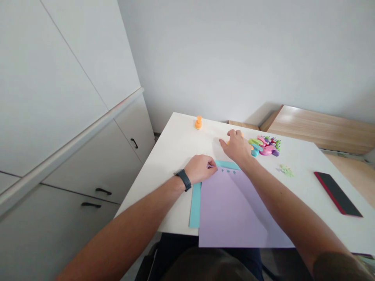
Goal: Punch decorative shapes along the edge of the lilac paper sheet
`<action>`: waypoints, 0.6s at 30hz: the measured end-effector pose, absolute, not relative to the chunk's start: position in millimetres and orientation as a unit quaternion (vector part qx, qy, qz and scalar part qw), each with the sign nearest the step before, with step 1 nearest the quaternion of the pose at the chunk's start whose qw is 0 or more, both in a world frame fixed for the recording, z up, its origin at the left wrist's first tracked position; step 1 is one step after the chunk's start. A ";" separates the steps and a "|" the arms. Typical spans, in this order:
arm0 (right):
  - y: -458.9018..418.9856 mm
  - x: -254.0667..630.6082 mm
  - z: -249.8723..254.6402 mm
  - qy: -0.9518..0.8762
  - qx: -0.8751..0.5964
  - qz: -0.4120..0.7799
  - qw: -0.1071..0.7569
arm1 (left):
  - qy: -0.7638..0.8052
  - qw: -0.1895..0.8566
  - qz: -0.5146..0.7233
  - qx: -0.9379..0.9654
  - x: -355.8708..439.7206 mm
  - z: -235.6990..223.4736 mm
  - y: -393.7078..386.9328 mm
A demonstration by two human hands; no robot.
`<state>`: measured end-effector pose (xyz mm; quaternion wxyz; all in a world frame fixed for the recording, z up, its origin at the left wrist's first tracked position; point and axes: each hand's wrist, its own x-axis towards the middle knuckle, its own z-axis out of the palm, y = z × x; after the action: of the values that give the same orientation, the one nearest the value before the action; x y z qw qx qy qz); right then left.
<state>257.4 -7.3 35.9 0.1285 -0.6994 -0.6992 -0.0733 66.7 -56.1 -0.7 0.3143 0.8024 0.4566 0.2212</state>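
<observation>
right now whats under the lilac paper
Under the lilac paper, teal paper shows at the left and top edges, on the table. The rest is covered.

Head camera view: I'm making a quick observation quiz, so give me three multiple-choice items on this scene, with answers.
1. Where is the left hand?
A. On the teal paper strip at the lilac sheet's corner
B. On the pile of punches
C. On the black-and-red flat object

2. What colour is the band on the left wrist?
A. Orange
B. Black
C. Teal

3. How does the lilac sheet lie?
A. Rolled up
B. Standing upright
C. Flat, overhanging the near edge of the white table

Answers:
1. A, the fingers are at that corner.
2. B, the band shows black.
3. C, its lower part extends past the edge.
</observation>
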 end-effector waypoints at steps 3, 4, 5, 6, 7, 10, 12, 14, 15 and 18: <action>11.4 235.6 43.1 -0.713 -0.686 -0.056 0.135 | 0.462 0.313 0.218 0.801 66.6 -0.1 -55.7; 19.9 227.8 45.0 -0.717 -0.682 -0.049 0.137 | 0.464 0.315 0.216 0.800 66.5 -0.1 -55.6; 29.4 219.8 46.5 -0.719 -0.680 -0.041 0.139 | 0.466 0.317 0.212 0.798 66.5 -0.1 -55.4; 39.7 212.0 47.4 -0.722 -0.676 -0.029 0.143 | 0.467 0.318 0.209 0.798 66.4 -0.3 -55.3; 50.5 204.4 47.8 -0.727 -0.671 -0.016 0.146 | 0.469 0.319 0.207 0.797 66.4 -0.5 -55.2; 83.1 183.9 46.3 -0.716 -0.681 0.053 0.144 | 0.472 0.316 0.205 0.797 66.3 -0.8 -55.5; 101.8 173.2 43.4 -0.696 -0.696 0.102 0.144 | 0.472 0.313 0.205 0.799 66.2 -0.2 -56.0; 115.7 165.3 39.2 -0.684 -0.704 0.121 0.146 | 0.471 0.311 0.203 0.800 66.1 0.8 -56.7; 120.7 162.5 36.9 -0.680 -0.707 0.126 0.147 | 0.470 0.311 0.202 0.801 66.1 1.2 -57.1; 128.1 158.3 30.7 -0.670 -0.712 0.138 0.159 | 0.468 0.310 0.199 0.803 65.9 1.9 -57.9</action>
<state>158.3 128.1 30.7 0.1585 -0.7118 -0.6702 0.1384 65.9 -57.9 1.9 0.3104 0.8029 0.4684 0.1991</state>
